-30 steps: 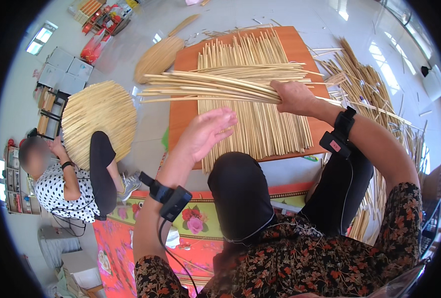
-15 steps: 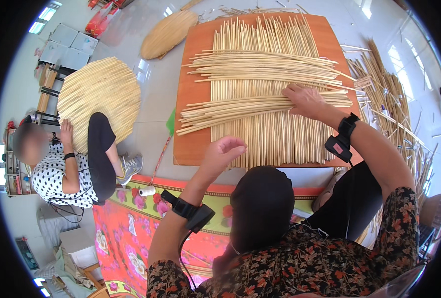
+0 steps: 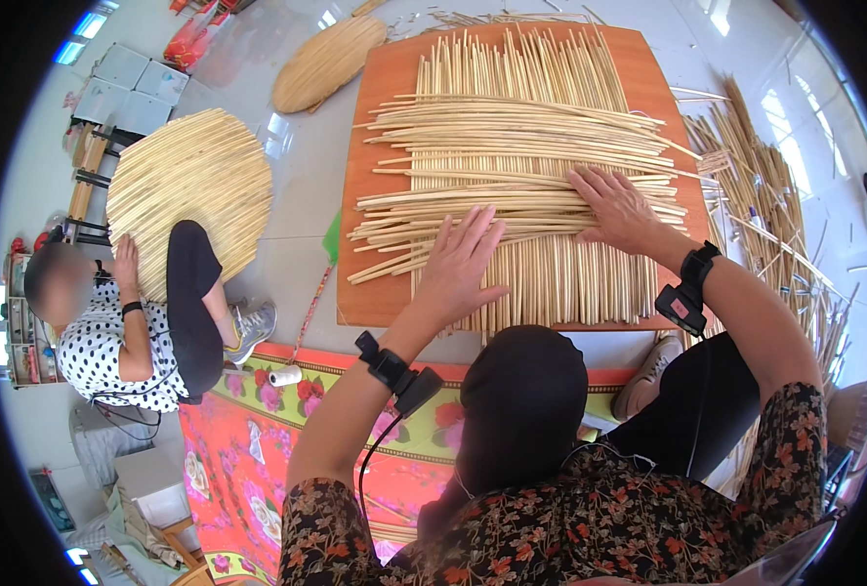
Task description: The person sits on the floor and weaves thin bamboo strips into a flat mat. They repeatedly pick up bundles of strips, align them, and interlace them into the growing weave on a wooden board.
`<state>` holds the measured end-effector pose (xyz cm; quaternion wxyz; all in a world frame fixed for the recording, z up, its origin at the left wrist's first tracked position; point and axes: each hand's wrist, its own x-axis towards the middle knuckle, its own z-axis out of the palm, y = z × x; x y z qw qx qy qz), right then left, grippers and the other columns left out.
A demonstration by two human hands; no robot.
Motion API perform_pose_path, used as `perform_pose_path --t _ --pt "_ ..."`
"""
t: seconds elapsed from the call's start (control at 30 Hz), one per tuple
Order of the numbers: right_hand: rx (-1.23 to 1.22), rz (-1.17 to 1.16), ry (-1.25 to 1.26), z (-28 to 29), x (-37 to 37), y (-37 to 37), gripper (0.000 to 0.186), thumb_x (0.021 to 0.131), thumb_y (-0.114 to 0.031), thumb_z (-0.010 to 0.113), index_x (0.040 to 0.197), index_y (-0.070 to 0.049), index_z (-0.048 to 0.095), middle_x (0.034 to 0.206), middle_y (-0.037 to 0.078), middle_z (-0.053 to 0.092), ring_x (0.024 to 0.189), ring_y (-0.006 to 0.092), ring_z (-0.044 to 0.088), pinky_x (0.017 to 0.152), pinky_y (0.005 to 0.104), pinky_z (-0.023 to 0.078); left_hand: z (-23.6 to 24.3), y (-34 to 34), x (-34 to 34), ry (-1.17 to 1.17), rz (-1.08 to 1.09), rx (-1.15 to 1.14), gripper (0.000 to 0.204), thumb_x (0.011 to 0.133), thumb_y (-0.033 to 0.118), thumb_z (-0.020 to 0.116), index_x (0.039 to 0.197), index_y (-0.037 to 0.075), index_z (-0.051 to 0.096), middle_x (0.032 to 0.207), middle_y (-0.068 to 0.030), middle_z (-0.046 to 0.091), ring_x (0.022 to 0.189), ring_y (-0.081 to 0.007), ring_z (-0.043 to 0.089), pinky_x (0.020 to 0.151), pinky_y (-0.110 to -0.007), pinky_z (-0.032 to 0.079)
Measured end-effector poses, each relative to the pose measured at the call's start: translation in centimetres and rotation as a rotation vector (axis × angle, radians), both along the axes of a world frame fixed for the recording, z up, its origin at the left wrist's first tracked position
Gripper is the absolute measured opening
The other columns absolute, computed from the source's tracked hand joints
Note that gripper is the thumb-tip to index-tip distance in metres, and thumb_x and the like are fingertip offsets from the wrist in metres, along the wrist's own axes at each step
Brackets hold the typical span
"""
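Observation:
A layer of straw-coloured stalks [image 3: 551, 288] runs front to back, side by side, on an orange-brown board [image 3: 375, 308]. Across it lie two loose bands of stalks, a far band [image 3: 521, 125] and a nearer band [image 3: 541, 200]. My left hand [image 3: 461, 266] rests with fingers spread on the near edge of the nearer band, left of centre. On that band's right part, my right hand [image 3: 617, 207] lies flat with its fingers stretched out. Neither hand is closed around a stalk.
At the left sits a person [image 3: 121, 327], one hand on a round stalk mat [image 3: 189, 195]. A smaller round mat [image 3: 331, 61] lies beyond. Loose stalks [image 3: 770, 186] are heaped on the floor at right. A white spool [image 3: 285, 375] stands on the flowered cloth [image 3: 228, 430].
My left hand has moved forward from the near edge and spread onto the crosswise stalks. My right hand's fingers have straightened and flattened. The nearer band is spread wider.

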<state>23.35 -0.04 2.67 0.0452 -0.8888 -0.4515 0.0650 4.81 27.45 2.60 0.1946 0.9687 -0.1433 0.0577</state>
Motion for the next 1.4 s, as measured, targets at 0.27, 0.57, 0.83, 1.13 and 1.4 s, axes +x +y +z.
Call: perform_pose_path --t 0.27,0.57,0.83,1.13,1.4 --pt "0.008 -0.01 -0.04 1.8 -0.5 -0.1 0.09 0.083 -0.045 0.08 0.152 -0.002 0.042 0.159 0.02 0.04 0.151 0.0357 0.033 0.126 0.0497 0.025 -2.6 -0.3 4.4 0.077 0.077 0.178 0.1 0.091 0.066 0.062 0.159 -0.001 0.031 0.168 -0.0197 0.028 0.158 -0.0334 0.018 0.126 -0.06 0.008" --pt "-0.036 0.306 0.053 13.9 -14.7 -3.8 0.033 0.082 -0.02 0.072 0.108 -0.001 0.065 0.111 0.012 0.064 0.111 0.0267 0.061 0.092 0.0384 0.05 -3.1 -2.0 3.6 0.02 0.071 0.152 0.095 0.095 0.065 0.056 0.159 -0.001 0.032 0.169 -0.0216 0.024 0.158 -0.0374 0.019 0.125 -0.063 0.007" --pt "0.015 0.291 0.055 13.1 -14.0 -5.9 0.015 0.084 -0.014 0.065 0.092 -0.003 0.063 0.089 0.007 0.062 0.087 0.0225 0.064 0.074 0.0347 0.053 -4.3 -0.8 7.0 0.069 0.094 0.267 0.096 0.098 0.072 0.044 0.162 0.003 0.028 0.171 -0.0182 0.02 0.16 -0.035 0.013 0.126 -0.062 0.004" --pt "-0.193 0.299 0.21 10.3 -12.5 -7.1 0.017 0.082 -0.016 0.069 0.093 -0.003 0.065 0.089 0.008 0.065 0.089 0.0252 0.068 0.078 0.037 0.056 -1.9 -4.1 5.0 0.124 -0.208 0.282 0.102 0.092 0.075 0.05 0.162 0.003 0.029 0.172 -0.0172 0.019 0.16 -0.0317 0.013 0.127 -0.061 0.002" --pt "0.001 0.292 0.214 10.4 -12.4 -6.6 0.009 0.081 -0.011 0.069 0.08 -0.002 0.068 0.077 0.011 0.068 0.077 0.0276 0.072 0.062 0.0389 0.057 -2.9 -0.2 6.5 0.043 -0.096 0.389 0.072 0.098 0.041 0.063 0.158 0.008 0.04 0.169 -0.0108 0.031 0.158 -0.0324 0.02 0.126 -0.063 0.009"
